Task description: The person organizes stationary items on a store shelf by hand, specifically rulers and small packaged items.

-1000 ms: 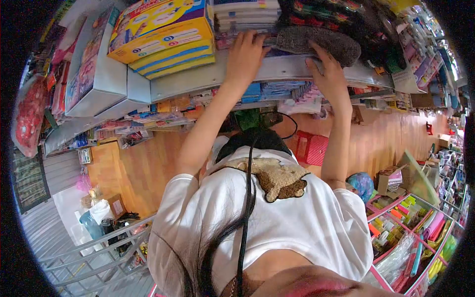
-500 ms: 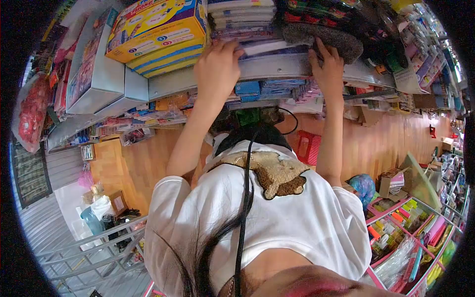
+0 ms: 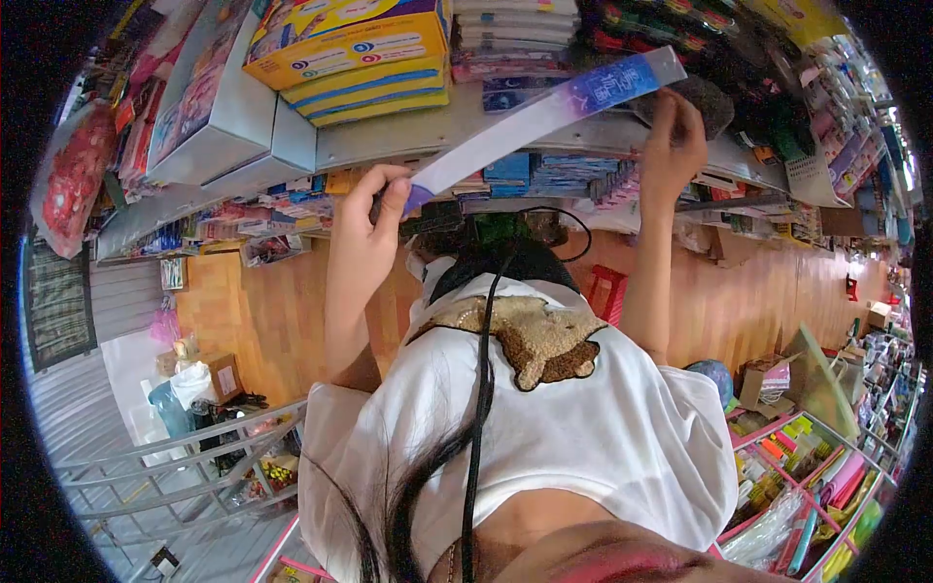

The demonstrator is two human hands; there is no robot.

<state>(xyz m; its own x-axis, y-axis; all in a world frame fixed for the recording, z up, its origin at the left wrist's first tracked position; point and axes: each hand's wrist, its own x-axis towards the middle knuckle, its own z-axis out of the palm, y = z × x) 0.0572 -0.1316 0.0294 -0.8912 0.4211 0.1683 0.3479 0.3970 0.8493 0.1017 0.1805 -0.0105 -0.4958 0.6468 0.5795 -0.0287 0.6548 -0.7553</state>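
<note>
A long, flat, narrow packet (image 3: 549,121) slants upward from left to right in front of the shelf. It is mostly white, with a blue printed section near its upper right end and a purple end at the lower left. My left hand (image 3: 377,209) is closed on that purple end, thumb on top. At the other end, my right hand (image 3: 673,146) has bent fingers, their tips meeting the packet's lower edge near the blue print. Behind the packet lies a stack of flat packs (image 3: 515,39), and a dark grey fuzzy item (image 3: 714,107) sits beyond my right hand.
Yellow and purple boxes (image 3: 350,63) and a white box (image 3: 219,126) stand on the shelf to the left. The grey shelf edge (image 3: 379,141) runs across, above blue packs. A red stool (image 3: 609,291) is on the wooden floor; a wire rack (image 3: 194,437) stands lower left.
Both hands were at the shelf goods before. The long packet is now off the shelf; my left hand has come left and down with its end, and my right hand has moved slightly right.
</note>
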